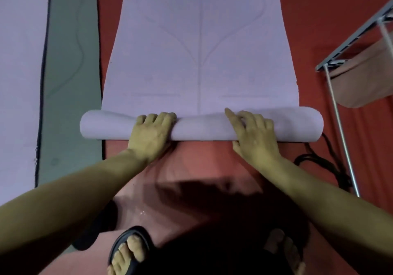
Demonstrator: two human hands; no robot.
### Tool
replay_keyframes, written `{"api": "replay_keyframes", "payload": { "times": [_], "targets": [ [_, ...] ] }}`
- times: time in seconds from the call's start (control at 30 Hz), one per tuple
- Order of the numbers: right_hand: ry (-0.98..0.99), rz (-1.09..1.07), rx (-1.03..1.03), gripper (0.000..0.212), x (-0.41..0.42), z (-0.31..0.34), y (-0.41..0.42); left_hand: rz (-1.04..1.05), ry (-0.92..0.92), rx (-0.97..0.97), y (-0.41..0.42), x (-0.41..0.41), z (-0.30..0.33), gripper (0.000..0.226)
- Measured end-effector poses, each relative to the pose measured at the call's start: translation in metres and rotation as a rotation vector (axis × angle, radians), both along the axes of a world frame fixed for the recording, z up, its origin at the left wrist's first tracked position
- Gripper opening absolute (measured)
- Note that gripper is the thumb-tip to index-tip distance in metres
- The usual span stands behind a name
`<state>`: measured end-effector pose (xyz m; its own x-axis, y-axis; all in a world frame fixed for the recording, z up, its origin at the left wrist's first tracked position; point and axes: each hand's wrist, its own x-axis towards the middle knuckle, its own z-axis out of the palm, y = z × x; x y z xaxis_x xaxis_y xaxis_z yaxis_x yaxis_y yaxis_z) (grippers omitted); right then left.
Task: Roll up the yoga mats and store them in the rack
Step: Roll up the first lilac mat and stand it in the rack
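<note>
The lilac mat lies flat on the red floor, stretching straight away from the person. Its rolled end runs crosswise (long axis left to right). The left hand and the right hand rest on top, fingers curled over the roll, equally near.

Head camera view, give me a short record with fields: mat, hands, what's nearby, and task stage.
mat: lilac yoga mat on red floor, near end rolled into a loose roll
left hand: fingers curled over roll
right hand: on roll, index finger extended
nearby: second mat at left, metal rack at right
stage: rolling just begun, most of mat flat
</note>
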<state>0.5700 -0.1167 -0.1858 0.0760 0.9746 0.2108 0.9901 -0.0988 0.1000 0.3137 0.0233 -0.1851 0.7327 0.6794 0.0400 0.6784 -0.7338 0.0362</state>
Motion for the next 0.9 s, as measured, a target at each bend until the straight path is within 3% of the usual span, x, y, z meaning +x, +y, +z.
{"api": "replay_keyframes", "payload": {
  "times": [0.07,0.17,0.33,0.43,0.57,0.77,0.9],
  "targets": [
    [-0.052,0.044,-0.004,0.070,-0.003,-0.001,-0.010,-0.011,0.076,0.052,-0.029,0.002,-0.013,0.071],
    [-0.056,0.126,-0.058,0.053,-0.019,-0.013,-0.037,-0.048,0.179,0.044,-0.052,0.007,-0.029,0.065],
    [0.013,0.128,-0.114,0.057,-0.043,-0.023,-0.033,-0.207,0.181,0.050,-0.044,0.007,-0.036,0.056],
    [-0.025,0.278,-0.084,0.052,-0.039,-0.029,-0.018,-0.195,0.288,0.038,-0.048,0.008,-0.031,0.055],
    [0.086,0.359,-0.056,0.040,-0.016,-0.036,-0.027,-0.132,0.193,0.024,-0.059,0.011,-0.032,0.058],
    [0.027,0.323,-0.030,0.050,-0.021,-0.047,-0.045,-0.137,-0.049,0.062,-0.078,0.005,-0.052,0.059],
    [0.125,0.290,-0.031,0.046,-0.019,-0.042,-0.037,-0.203,-0.019,0.128,-0.068,0.010,-0.046,0.054]
  ]
}}
